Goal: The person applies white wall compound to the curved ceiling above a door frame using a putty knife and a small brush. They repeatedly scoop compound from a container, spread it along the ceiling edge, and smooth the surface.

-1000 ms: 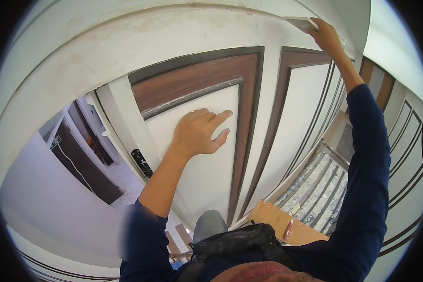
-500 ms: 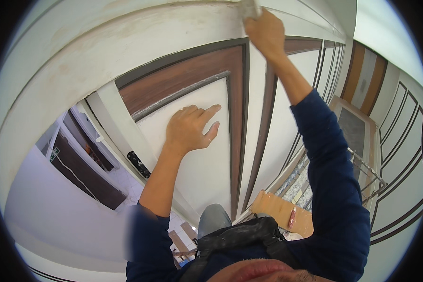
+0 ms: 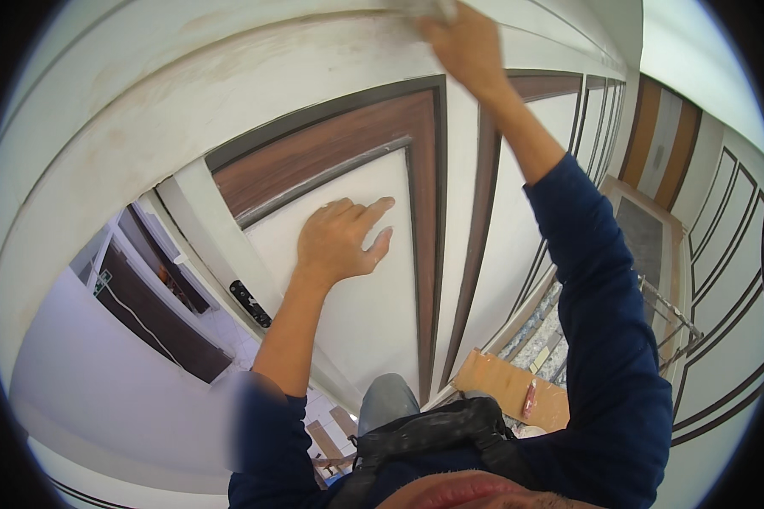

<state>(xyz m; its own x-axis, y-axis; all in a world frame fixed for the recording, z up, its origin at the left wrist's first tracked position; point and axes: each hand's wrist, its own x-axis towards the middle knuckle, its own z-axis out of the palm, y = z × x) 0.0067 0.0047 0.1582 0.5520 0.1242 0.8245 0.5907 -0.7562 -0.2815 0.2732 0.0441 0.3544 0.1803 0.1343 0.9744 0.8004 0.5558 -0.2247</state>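
Observation:
High up at the top of the view, my right hand [image 3: 469,49] is closed round a pale grey-white pad [image 3: 429,8]. The pad is smeared by motion and partly cut off by the frame edge. It lies against the white ledge [image 3: 306,25] above the wall panels. My left hand [image 3: 338,242] is in front of a white panel [image 3: 373,297], holding nothing. Its index finger and thumb are stretched apart, the other fingers partly bent, with whitish dust on the fingertips. A brown wooden border with dark trim [image 3: 331,144] frames this panel.
Below on the right is a wooden board [image 3: 492,382] with a red-handled tool [image 3: 529,397] on it. Metal scaffold rails [image 3: 671,310] stand beyond my right arm. At left, a doorway edge with a black lock plate [image 3: 250,303] opens toward a tiled floor and a dark door [image 3: 157,318].
My right hand has slid left along the ledge with the pad. My left hand is slightly lower, with its fingers held much the same.

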